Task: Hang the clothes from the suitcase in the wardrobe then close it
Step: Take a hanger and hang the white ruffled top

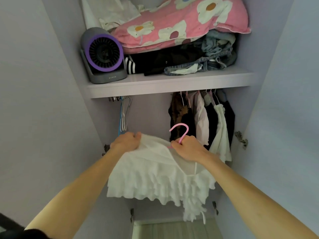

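white gauzy top [155,173], tiered with ruffles, hangs on a pink hanger [187,131] before the open wardrobe [169,88]. left grip [126,141] bunches the top's left shoulder; right grip [185,147] curls round the hanger's hooked neck, near hung clothes [207,121] at right.

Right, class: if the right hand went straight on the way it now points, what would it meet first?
Probably the dark brown-patterned garment hanging under the shelf: the right hand, gripping the pink hanger, points up and left towards it. Depth is unclear, so it might stop short.
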Tool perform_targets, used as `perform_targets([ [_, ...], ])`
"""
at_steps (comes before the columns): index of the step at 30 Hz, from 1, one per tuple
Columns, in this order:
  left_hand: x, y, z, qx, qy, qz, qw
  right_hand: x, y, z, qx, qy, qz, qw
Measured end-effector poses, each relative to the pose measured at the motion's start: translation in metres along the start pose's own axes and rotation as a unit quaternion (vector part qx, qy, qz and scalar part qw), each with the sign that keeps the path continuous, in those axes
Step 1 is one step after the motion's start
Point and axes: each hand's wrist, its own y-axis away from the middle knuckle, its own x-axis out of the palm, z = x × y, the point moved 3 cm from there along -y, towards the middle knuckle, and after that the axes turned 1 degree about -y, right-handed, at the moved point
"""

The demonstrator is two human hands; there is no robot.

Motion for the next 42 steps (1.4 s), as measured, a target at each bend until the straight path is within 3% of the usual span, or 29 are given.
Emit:
perform_targets([
  [3,0.008,0.006,-0.002,0.019,0.043,0.067,0.997,0.002,-0.001,-0.001,0.009,-0.052,0.021,0.998],
  [6,0.001,0.025,-0.026,0.129,0.130,0.126,0.975,0.006,-0.003,-0.001,0.013,-0.062,0.015,0.998],
  [8,0.007,0.040,-0.042,0.191,0.097,0.208,0.954,0.009,-0.006,0.003,0.010,-0.068,0.015,0.998],
  [11,0.018,0.048,-0.056,0.246,0.010,0.169,0.954,0.011,-0.005,0.010,-0.010,-0.085,0.015,0.996],
  [15,0.004,0.038,-0.047,0.201,0.040,0.113,0.972,0.007,0.010,-0.001,-0.092,-0.079,-0.085,0.989],
  [21,-0.020,0.025,-0.034,0.138,0.140,0.118,0.973,0.013,0.026,-0.035,-0.154,0.084,-0.068,0.982],
  [27,-0.027,0.030,-0.043,0.153,0.156,0.169,0.961,0.011,0.028,-0.036,-0.260,0.198,-0.164,0.931],
  [28,-0.027,0.032,-0.044,0.161,0.156,0.187,0.957,0.009,0.029,-0.035,-0.255,0.181,-0.173,0.934],
  [30,-0.027,0.035,-0.046,0.178,0.135,0.208,0.952,0.000,0.032,-0.031,-0.193,0.027,-0.201,0.960],
  [32,-0.025,0.035,-0.044,0.190,0.098,0.186,0.959,-0.012,0.031,-0.028,-0.111,-0.145,-0.274,0.944],
  [33,-0.025,0.036,-0.045,0.195,0.088,0.175,0.961,-0.018,0.024,-0.029,-0.067,-0.172,-0.288,0.940],
  [37,-0.022,0.044,-0.051,0.180,0.145,0.210,0.950,-0.015,0.003,-0.050,0.118,-0.113,-0.144,0.976],
  [40,-0.021,0.046,-0.051,0.210,0.100,0.223,0.947,-0.010,0.008,-0.050,0.106,-0.125,-0.166,0.972],
  [42,-0.021,0.043,-0.047,0.222,0.073,0.204,0.951,-0.011,0.014,-0.042,0.066,-0.140,-0.141,0.978],
])
